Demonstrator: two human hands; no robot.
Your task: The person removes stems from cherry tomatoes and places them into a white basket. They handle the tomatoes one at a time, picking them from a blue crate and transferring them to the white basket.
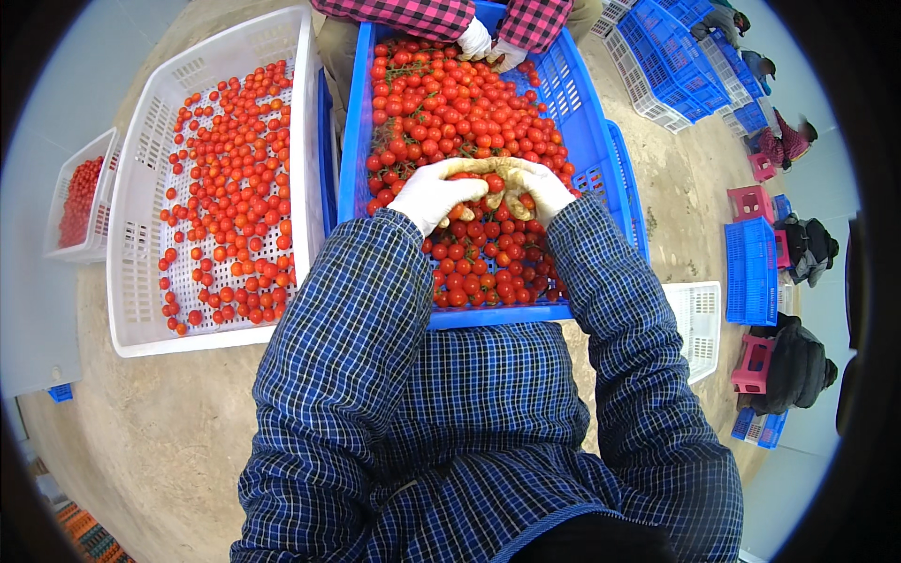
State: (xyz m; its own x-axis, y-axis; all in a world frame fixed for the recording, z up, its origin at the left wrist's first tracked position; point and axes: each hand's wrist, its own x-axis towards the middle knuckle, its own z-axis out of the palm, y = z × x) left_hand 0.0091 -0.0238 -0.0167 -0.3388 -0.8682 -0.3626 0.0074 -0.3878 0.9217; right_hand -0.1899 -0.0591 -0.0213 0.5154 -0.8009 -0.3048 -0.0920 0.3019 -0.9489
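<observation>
In white gloves with yellow-stained fingers, my left hand [438,191] and my right hand [543,186] meet over a blue plastic crate [498,316]. Red cherry tomatoes [471,127] fill much of it, some on green stems. My left fingers curl around a few tomatoes, partly hidden by the thumb. One cherry tomato [495,184] shows between the two hands, against my right fingertips. Another cherry tomato [526,202] sits at the right hand's curled fingers. To the left, a white plastic crate [190,343] holds loose tomatoes in a thin spread, mostly without stems.
Across the blue crate, a co-worker's gloved hands [486,49] reach into the tomatoes. A smaller white crate [105,204] with tomatoes stands at far left. On the right are an empty-looking white crate [700,331], stacked blue crates [669,60], pink stools [753,362] and several seated people.
</observation>
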